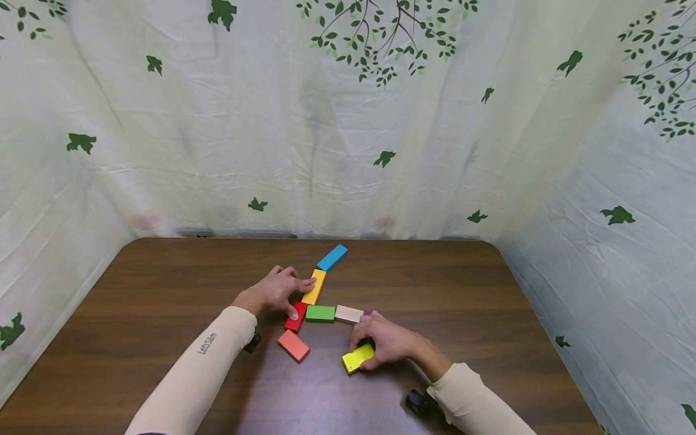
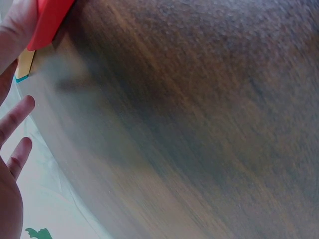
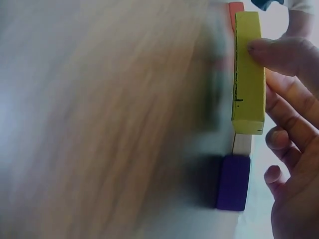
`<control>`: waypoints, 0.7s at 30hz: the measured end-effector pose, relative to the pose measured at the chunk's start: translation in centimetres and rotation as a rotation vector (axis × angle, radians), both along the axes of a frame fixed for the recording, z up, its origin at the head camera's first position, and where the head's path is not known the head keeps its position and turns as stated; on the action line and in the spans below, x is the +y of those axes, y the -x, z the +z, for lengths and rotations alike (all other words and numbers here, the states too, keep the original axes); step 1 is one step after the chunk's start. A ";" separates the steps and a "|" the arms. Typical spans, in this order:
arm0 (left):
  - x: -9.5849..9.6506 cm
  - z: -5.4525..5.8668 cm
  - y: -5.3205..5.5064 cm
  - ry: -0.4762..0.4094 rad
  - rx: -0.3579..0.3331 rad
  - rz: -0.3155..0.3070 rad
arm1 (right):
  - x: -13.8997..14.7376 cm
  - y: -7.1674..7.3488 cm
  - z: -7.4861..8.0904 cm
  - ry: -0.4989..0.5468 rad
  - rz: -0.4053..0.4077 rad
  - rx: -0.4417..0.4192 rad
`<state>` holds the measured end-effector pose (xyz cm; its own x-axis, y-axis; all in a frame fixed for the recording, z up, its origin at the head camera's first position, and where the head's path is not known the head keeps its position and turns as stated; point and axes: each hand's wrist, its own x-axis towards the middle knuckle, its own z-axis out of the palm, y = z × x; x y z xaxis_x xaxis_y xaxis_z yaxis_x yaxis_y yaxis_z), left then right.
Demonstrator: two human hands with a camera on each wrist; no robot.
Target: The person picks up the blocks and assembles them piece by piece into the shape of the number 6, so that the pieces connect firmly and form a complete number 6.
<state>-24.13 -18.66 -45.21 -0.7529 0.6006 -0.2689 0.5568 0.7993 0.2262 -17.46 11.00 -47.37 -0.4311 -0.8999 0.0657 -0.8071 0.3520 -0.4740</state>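
My left hand (image 1: 278,289) lies over the block line with its fingers spread. Its thumb touches a red block (image 1: 296,320), and a fingertip rests on an orange-yellow block (image 1: 317,281). Between thumb and fingers my right hand (image 1: 388,341) pinches a bright yellow block (image 1: 352,361), nearer the front than the row. A green block (image 1: 321,313) and a pale pink block (image 1: 348,314) run rightward from the red one. The purple block (image 3: 234,182), mostly hidden by the right hand in the head view, follows the pale one.
At the far end of the line a blue block (image 1: 332,257) slants to the right. A salmon block (image 1: 294,346) lies at the near end, below the red one. The brown wooden table (image 1: 179,290) is surrounded by white leaf-print curtains (image 1: 326,151).
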 end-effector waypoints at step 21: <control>0.0 0.1 0.0 -0.001 0.001 0.006 | -4.5 0.1 0.2 -0.059 -0.024 0.009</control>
<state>-24.15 -18.67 -45.16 -0.7568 0.5964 -0.2675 0.5524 0.8024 0.2259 -17.54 6.52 -47.12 -0.4523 -0.8917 0.0165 -0.8022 0.3986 -0.4445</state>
